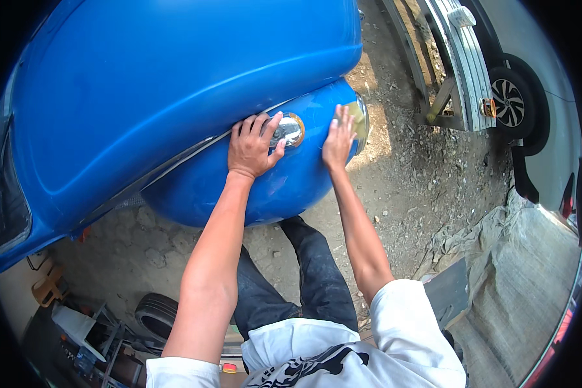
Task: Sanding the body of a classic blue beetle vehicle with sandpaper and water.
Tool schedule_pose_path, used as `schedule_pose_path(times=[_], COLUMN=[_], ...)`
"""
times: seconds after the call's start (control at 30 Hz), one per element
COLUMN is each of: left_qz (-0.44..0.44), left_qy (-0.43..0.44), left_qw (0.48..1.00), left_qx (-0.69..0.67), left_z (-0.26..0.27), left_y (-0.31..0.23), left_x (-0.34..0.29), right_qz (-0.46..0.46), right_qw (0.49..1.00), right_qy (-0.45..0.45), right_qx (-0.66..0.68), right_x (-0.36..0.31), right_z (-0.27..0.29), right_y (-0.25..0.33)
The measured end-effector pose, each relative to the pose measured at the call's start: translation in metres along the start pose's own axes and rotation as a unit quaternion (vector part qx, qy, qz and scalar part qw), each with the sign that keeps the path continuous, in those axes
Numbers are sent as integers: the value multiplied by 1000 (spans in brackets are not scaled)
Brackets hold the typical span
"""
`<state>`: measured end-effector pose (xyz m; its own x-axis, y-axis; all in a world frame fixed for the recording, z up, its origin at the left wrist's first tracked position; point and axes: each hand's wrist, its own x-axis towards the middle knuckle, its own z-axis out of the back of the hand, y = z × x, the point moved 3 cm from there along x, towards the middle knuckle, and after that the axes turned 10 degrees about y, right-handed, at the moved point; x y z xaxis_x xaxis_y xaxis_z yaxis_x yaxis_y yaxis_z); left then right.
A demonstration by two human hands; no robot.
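Note:
A rounded blue car fender (284,178) lies under both my hands. My left hand (251,147) rests on top of it, fingers spread and bent, with the index finger and thumb at either side of a chrome-cased lamp (293,130) with an amber edge. Farther right, my right hand (337,141) lies almost flat on the fender, fingers stretched toward the round headlight (362,123). A yellowish-green patch (354,116) shows beside those fingertips at the headlight's rim; whether it is tape, a sheet or a reflection, I cannot make out.
The blue hood (194,84) rises beyond the fender. A slatted pale frame (462,64) and another car's wheel (511,102) stand at the right. Stony ground (401,174), a crumpled tarp (517,258) and a loose tyre (156,315) lie around me.

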<state>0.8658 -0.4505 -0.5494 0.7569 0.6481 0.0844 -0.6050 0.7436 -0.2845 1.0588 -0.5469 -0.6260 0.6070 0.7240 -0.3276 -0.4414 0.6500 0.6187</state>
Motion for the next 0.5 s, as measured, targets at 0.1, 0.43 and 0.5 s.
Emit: schedule_pose_path(times=[0.1,0.43,0.5], left_qz=[-2,206,275], left_qy=[7,22,21], left_qw=[1000,910,831], left_qx=[-23,-358,-484], left_z=[3,60,69], left_y=[0,-15,-2], left_x=[2,-150,-214], right_qz=[131,-58,-85], right_qw=[989,877,774], right_qy=[71,282,354], right_qx=[-7,385,518], right_x=[-70,-218,-233], right_z=[-16,9,-10], right_y=[31,34,74])
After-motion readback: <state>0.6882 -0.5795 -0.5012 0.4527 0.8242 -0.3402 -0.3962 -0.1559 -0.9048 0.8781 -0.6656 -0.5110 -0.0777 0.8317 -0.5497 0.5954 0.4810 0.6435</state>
